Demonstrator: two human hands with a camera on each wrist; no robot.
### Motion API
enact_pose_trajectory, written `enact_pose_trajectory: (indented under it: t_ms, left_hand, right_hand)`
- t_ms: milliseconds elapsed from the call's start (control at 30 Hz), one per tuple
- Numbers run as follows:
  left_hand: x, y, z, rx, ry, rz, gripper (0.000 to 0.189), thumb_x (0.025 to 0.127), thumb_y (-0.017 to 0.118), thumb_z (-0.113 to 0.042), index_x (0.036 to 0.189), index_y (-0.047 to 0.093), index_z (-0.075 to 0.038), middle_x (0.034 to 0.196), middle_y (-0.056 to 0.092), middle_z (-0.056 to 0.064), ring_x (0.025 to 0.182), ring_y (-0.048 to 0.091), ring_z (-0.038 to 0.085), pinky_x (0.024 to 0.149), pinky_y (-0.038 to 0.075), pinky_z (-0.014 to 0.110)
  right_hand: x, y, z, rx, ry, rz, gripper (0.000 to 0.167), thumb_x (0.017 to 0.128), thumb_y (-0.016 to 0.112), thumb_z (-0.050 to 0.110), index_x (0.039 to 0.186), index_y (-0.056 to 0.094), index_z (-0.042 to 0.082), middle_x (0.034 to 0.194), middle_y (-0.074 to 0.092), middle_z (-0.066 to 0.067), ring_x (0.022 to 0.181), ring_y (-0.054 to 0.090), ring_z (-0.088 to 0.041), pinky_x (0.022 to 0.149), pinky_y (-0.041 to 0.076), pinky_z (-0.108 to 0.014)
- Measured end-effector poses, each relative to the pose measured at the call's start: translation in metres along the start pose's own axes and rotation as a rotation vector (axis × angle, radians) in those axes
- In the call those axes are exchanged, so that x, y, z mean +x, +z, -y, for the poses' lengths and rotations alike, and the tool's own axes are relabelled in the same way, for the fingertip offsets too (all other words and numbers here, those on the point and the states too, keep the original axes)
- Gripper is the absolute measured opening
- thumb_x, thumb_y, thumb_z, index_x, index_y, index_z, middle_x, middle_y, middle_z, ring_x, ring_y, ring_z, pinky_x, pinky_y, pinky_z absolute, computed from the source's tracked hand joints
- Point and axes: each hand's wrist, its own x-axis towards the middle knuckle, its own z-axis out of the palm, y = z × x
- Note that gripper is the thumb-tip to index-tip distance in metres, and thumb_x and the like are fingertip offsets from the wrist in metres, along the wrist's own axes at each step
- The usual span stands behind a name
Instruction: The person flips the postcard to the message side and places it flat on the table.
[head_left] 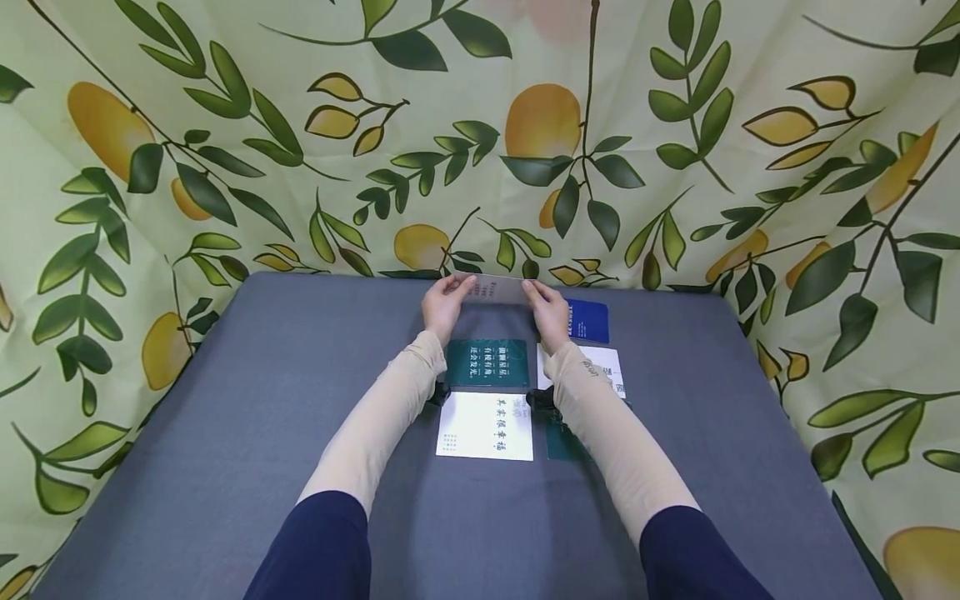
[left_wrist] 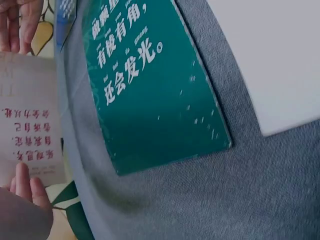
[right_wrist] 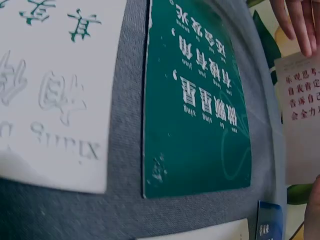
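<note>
Both hands hold a pale card with red writing [head_left: 495, 289] raised at the far side of the table. My left hand [head_left: 442, 308] pinches its left end, and my right hand [head_left: 551, 317] pinches its right end. In the left wrist view the card [left_wrist: 32, 120] spans the two hands; the right wrist view shows its printed face [right_wrist: 302, 110]. Nearest below the hands lies a dark green card with white characters [head_left: 487, 362]. A blue card [head_left: 588, 321] lies just beyond the right hand, partly hidden by it.
A white card with dark characters [head_left: 483, 426] lies below the green one. Another white card [head_left: 600, 367] and a second green card [head_left: 564, 442] are partly covered by the right forearm. The grey tabletop [head_left: 262, 417] ends at a leaf-patterned cloth [head_left: 465, 192] behind it.
</note>
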Motion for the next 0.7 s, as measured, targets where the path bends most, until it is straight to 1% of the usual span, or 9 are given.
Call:
enact_pose_trajectory:
  t_ms: [67,133,267,333,400,500,567,633,700]
  left_hand:
    - [0.000,0.001,0.002,-0.044,-0.002,-0.010,0.058,0.078,0.071,-0.044,0.121,0.058,-0.007,0.118,0.063,0.010,0.111,0.058,0.022,0.098,0.045,0.037]
    - [0.000,0.003,0.004,-0.064,0.000,-0.019,0.059,0.078,0.072,-0.042,0.120,0.055,-0.005,0.118,0.064,0.012,0.109,0.059,0.023,0.098,0.046,0.037]
    - [0.000,0.004,0.008,-0.058,0.002,-0.022,0.052,0.081,0.071,-0.032,0.119,0.053,-0.001,0.118,0.063,0.015,0.107,0.060,0.025,0.097,0.047,0.037]
    - [0.000,0.003,0.010,-0.052,-0.005,-0.013,0.048,0.083,0.070,-0.026,0.119,0.053,0.000,0.118,0.063,0.017,0.106,0.060,0.026,0.097,0.047,0.037]
    - [-0.001,0.001,0.012,-0.027,-0.017,0.004,0.045,0.083,0.070,-0.022,0.119,0.053,0.000,0.118,0.064,0.017,0.105,0.060,0.027,0.096,0.047,0.038]
    - [-0.003,-0.003,0.015,0.045,-0.025,0.032,0.044,0.082,0.070,-0.018,0.120,0.054,-0.001,0.117,0.065,0.016,0.105,0.061,0.026,0.096,0.047,0.038]
    - [-0.004,-0.005,0.016,0.127,-0.013,0.045,0.043,0.082,0.070,-0.017,0.119,0.055,-0.002,0.115,0.065,0.016,0.104,0.062,0.026,0.094,0.048,0.038]
    - [-0.005,-0.007,0.018,0.218,0.011,0.055,0.042,0.082,0.071,-0.017,0.118,0.055,-0.002,0.113,0.066,0.016,0.102,0.062,0.026,0.091,0.049,0.038]
    - [-0.005,-0.009,0.021,0.307,0.035,0.066,0.042,0.082,0.070,-0.016,0.118,0.054,-0.002,0.111,0.065,0.016,0.098,0.061,0.026,0.088,0.049,0.037]
  right_hand:
    - [-0.003,0.003,0.000,0.023,0.007,-0.002,0.059,0.087,0.060,0.046,0.134,0.051,0.012,0.132,0.056,-0.010,0.120,0.055,-0.026,0.103,0.041,-0.037]
    - [-0.004,0.004,0.000,0.067,0.010,-0.013,0.060,0.087,0.061,0.043,0.135,0.049,0.010,0.129,0.058,-0.013,0.119,0.056,-0.027,0.103,0.043,-0.036]
    - [-0.005,0.006,-0.001,0.131,0.012,-0.017,0.055,0.090,0.060,0.034,0.134,0.049,0.003,0.126,0.060,-0.017,0.114,0.058,-0.027,0.099,0.046,-0.032]
    - [-0.005,0.005,-0.003,0.144,0.015,-0.014,0.050,0.091,0.059,0.029,0.132,0.050,0.001,0.124,0.060,-0.019,0.109,0.060,-0.025,0.098,0.047,-0.031]
    - [-0.006,0.003,-0.005,0.135,0.029,-0.004,0.046,0.092,0.059,0.024,0.130,0.052,0.000,0.123,0.060,-0.020,0.103,0.061,-0.021,0.096,0.048,-0.030]
    - [-0.006,-0.001,-0.009,0.081,0.054,0.028,0.043,0.091,0.059,0.017,0.130,0.053,0.001,0.125,0.060,-0.018,0.096,0.062,-0.015,0.095,0.049,-0.029]
    - [-0.006,-0.002,-0.011,0.014,0.057,0.046,0.044,0.089,0.059,0.014,0.131,0.053,0.004,0.122,0.061,-0.017,0.091,0.061,-0.011,0.092,0.049,-0.027]
    - [-0.007,-0.003,-0.013,-0.061,0.044,0.058,0.045,0.087,0.061,0.013,0.131,0.053,0.005,0.113,0.063,-0.016,0.086,0.060,-0.010,0.085,0.050,-0.024]
    - [-0.007,-0.004,-0.015,-0.154,0.015,0.070,0.045,0.086,0.062,0.013,0.130,0.054,0.006,0.099,0.064,-0.012,0.081,0.057,-0.010,0.076,0.047,-0.021]
